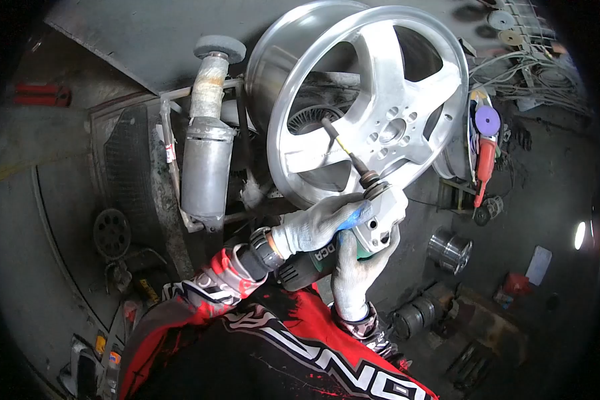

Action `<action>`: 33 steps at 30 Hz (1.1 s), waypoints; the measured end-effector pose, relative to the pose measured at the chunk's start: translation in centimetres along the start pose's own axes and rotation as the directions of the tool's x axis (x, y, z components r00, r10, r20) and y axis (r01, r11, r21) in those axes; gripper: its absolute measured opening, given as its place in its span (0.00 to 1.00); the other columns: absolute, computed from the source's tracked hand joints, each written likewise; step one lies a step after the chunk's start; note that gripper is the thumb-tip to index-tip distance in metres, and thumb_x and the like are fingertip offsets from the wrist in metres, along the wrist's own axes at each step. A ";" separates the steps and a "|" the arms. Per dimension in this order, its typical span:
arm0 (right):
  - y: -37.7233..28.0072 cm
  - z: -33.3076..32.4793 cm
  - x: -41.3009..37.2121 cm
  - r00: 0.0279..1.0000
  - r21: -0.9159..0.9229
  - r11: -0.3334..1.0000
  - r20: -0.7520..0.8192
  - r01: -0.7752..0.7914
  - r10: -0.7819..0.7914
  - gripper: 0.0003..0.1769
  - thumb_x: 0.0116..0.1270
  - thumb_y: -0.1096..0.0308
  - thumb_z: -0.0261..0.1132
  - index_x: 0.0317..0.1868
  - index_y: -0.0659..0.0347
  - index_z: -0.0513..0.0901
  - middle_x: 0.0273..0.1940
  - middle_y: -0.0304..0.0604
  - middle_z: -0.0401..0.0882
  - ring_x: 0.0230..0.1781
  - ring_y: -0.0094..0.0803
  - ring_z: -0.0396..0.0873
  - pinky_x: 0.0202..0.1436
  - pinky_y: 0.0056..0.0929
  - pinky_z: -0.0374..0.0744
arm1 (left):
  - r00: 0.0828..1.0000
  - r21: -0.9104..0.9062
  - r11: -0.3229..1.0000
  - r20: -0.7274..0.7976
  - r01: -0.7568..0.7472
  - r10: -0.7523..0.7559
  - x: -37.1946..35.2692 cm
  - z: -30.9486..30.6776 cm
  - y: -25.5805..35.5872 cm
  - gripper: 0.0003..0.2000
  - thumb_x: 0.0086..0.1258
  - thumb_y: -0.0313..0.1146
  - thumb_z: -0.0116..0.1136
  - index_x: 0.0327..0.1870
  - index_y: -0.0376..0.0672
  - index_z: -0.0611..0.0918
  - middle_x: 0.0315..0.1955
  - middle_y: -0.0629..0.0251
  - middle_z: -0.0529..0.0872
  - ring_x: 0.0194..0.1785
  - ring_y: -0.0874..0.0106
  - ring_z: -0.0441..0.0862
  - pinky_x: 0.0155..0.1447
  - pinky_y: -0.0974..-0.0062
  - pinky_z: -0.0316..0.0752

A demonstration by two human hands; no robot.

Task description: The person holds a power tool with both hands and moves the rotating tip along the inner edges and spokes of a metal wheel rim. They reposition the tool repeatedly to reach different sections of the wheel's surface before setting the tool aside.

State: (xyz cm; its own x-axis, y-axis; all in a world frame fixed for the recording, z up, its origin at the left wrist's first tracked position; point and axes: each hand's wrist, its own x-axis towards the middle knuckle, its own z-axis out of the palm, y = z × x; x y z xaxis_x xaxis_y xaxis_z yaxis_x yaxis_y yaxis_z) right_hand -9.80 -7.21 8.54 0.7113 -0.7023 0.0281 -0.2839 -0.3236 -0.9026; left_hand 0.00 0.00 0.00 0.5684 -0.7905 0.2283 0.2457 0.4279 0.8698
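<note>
Both gloved hands are wrapped round a green and silver DCA angle grinder (388, 215). My left hand (321, 223), with a dark watch at its wrist, grips it by the head. From lower right, my right hand (363, 263) holds the housing just below the head. A long thin bit (343, 148) with a yellow band and a dark tip sticks out of the grinder toward a silver five-spoke alloy wheel (385, 57). The tip overlaps the lower left spoke in this view. The wheel stands upright, its face turned toward me.
Left of the wheel stands a grey cylindrical motor (207, 173) with a round grey wheel on top. At right hangs a red power tool (485, 163) with a purple disc (487, 121). Cables (527, 70) tangle at upper right. A silver drum-shaped part (449, 251) lies lower right.
</note>
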 end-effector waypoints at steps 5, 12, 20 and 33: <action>-0.7 0.2 0.4 0.994 0.071 0.993 -0.049 -0.092 0.095 0.51 0.59 0.76 0.76 0.77 0.67 0.53 0.66 0.54 0.67 0.65 0.38 0.71 0.71 0.39 0.70 | 0.965 0.276 0.928 -0.010 -0.249 0.261 0.6 0.3 -1.3 0.23 0.85 0.41 0.41 0.73 0.35 0.69 0.69 0.46 0.74 0.73 0.57 0.72 0.77 0.63 0.63; -0.3 1.0 1.4 0.991 0.049 0.998 -0.127 -0.038 0.044 0.42 0.70 0.72 0.70 0.77 0.65 0.55 0.66 0.51 0.69 0.64 0.35 0.72 0.69 0.36 0.72 | 0.998 0.070 0.997 0.057 -0.014 0.010 3.6 -0.7 1.6 0.25 0.85 0.43 0.42 0.72 0.32 0.70 0.66 0.47 0.77 0.69 0.62 0.75 0.73 0.67 0.67; 0.3 0.7 -0.9 0.984 0.096 0.986 -0.102 -0.140 0.149 0.50 0.62 0.72 0.75 0.77 0.67 0.53 0.66 0.54 0.68 0.65 0.38 0.71 0.70 0.40 0.71 | 0.993 -0.131 0.984 -0.011 0.118 -0.121 1.2 0.0 1.9 0.27 0.83 0.46 0.47 0.69 0.30 0.73 0.58 0.53 0.84 0.62 0.70 0.78 0.70 0.69 0.70; -1.0 0.7 -0.6 0.972 0.148 0.971 -0.115 -0.187 0.205 0.49 0.66 0.72 0.73 0.78 0.67 0.50 0.67 0.53 0.68 0.67 0.38 0.70 0.72 0.39 0.68 | 0.998 0.124 0.991 0.039 -0.045 0.041 1.6 0.1 1.4 0.22 0.84 0.40 0.46 0.71 0.36 0.72 0.64 0.47 0.79 0.63 0.59 0.80 0.70 0.66 0.71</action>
State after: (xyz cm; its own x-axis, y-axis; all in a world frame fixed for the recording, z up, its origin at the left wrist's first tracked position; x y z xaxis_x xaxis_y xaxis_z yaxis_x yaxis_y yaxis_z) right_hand -9.48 -6.06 9.15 0.5594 -0.8219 -0.1079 -0.3132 -0.0890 -0.9455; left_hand 1.18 -0.67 1.59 0.5471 -0.7887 0.2805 0.1204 0.4057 0.9061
